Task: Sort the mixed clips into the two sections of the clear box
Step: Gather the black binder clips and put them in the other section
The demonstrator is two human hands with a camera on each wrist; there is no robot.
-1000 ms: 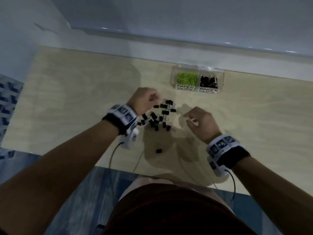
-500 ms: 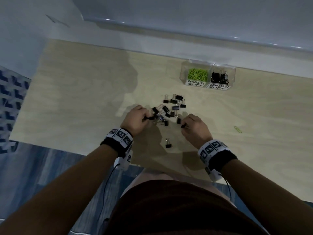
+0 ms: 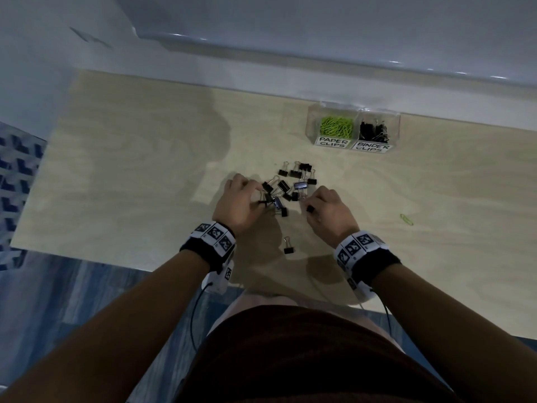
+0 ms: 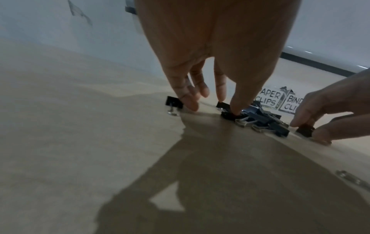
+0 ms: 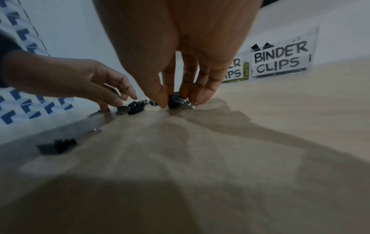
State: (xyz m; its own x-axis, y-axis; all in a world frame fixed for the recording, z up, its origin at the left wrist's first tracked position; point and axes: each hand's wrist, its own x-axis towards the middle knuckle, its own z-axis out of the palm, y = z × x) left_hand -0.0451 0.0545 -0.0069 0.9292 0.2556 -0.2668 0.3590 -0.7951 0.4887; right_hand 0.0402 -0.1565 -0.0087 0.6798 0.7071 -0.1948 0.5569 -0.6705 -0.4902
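Note:
A pile of black binder clips (image 3: 287,186) lies mid-table. My left hand (image 3: 260,196) reaches into its left side with fingers fairly straight; its thumb presses on one clip (image 4: 230,115). At the pile's right edge my right hand (image 3: 309,205) pinches a black binder clip (image 5: 174,101) between thumb and fingers, low on the table. The clear box (image 3: 311,123) stands at the back right. Its left section holds green paper clips (image 3: 337,126), its right section black binder clips (image 3: 373,130).
One stray binder clip (image 3: 288,247) lies near the table's front edge between my wrists. A single green paper clip (image 3: 406,219) lies on the wood to the right. A white wall ledge (image 3: 290,82) runs behind the table.
My left hand came from the pile's far left to its near left side. My right hand moved in to the pile's right edge and took a binder clip between its fingers.

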